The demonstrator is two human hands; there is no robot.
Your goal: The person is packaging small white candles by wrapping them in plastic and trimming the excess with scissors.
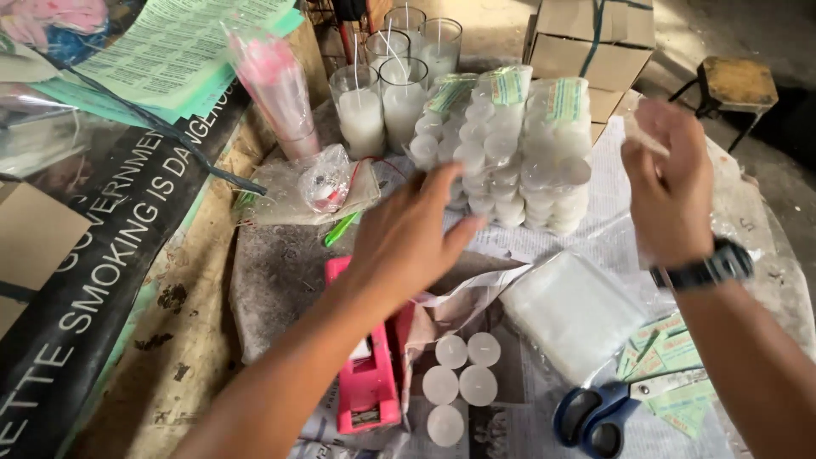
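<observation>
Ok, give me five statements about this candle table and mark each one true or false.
1. The left hand is open and reaching toward the packs of small white candles. True.
2. The right hand is bare at the wrist. False: a dark wristwatch sits on that wrist.
3. Five loose white candles lie on the newspaper near the pink tape dispenser. True.
4. The scissors have red handles. False: the handles are blue.
5. The glass candles stand behind the wrapped packs. True.
</observation>
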